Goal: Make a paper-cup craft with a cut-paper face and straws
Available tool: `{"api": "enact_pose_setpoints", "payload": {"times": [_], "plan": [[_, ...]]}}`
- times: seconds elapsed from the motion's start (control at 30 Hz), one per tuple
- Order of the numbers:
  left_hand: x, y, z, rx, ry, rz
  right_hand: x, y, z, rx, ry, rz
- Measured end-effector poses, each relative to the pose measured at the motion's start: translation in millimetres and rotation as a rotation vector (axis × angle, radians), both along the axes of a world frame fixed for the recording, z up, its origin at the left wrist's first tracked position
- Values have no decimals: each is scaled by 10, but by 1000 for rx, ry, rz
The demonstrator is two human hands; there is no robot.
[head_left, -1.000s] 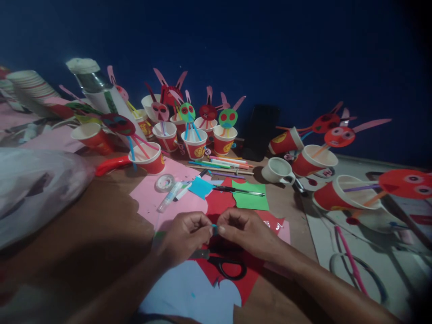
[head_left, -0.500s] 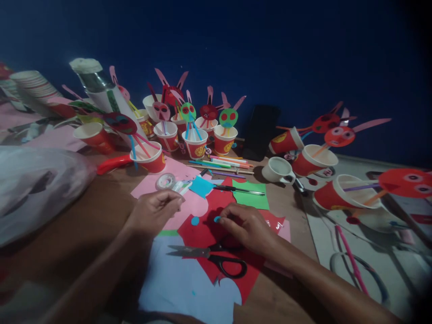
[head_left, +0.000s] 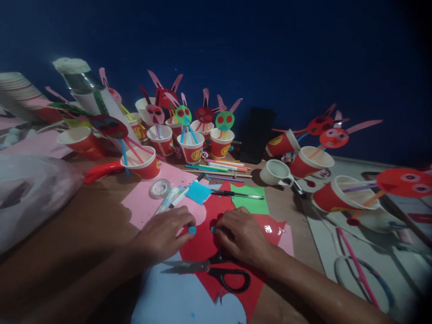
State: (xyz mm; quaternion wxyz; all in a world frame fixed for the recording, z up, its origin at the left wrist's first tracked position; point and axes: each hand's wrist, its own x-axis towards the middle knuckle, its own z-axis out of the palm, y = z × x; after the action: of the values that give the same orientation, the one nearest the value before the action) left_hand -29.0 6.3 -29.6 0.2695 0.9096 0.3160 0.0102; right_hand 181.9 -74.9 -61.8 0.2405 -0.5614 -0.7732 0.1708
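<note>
On the red paper (head_left: 216, 211) lie two small blue paper circles. My left hand (head_left: 165, 234) is at the left blue circle (head_left: 192, 230), its thumb and forefinger apart on either side of it. My right hand (head_left: 245, 236) pinches the right blue circle (head_left: 213, 229) at its edge, fingertips bent down to the paper. Black-handled scissors (head_left: 229, 274) lie just below the hands, blades to the left. Beyond the hands are a blue paper piece (head_left: 198, 192), a black pen (head_left: 238, 194) and green paper (head_left: 251, 204).
Paper cups (head_left: 191, 148) with paper faces on straws line the back. A tape roll (head_left: 159, 188) and glue tube (head_left: 168, 200) lie on pink paper (head_left: 135, 202). A white mug (head_left: 276, 173) stands right of the markers; a plastic bag (head_left: 37, 193) is at left.
My left hand has moved down and right to the left circle, uncovering the glue tube. My right hand has lowered slightly, still at the right circle. The view has shifted a little.
</note>
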Motion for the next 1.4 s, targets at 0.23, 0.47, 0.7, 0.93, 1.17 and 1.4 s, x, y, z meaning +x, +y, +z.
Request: {"api": "enact_pose_setpoints", "payload": {"times": [0.23, 0.47, 0.7, 0.93, 1.17, 1.4], "plan": [[-32, -56, -120, 6, -68, 38, 14, 24, 20, -24, 98, -18], [-39, -58, -99, -27, -53, 89, 19, 14, -12, -6, 127, -35], [-17, -114, -70, -67, -148, 102, 25, 2, -5, 24, 77, -28], [35, -182, -77, -56, -304, 28, 10, 13, 5, 70, 64, -93], [104, -215, -153, 4, -325, -127, 23, 2, 0, 87, 77, -109], [128, -242, -155, 29, -327, -161, 38, 2, -27, 87, 99, -101]]}}
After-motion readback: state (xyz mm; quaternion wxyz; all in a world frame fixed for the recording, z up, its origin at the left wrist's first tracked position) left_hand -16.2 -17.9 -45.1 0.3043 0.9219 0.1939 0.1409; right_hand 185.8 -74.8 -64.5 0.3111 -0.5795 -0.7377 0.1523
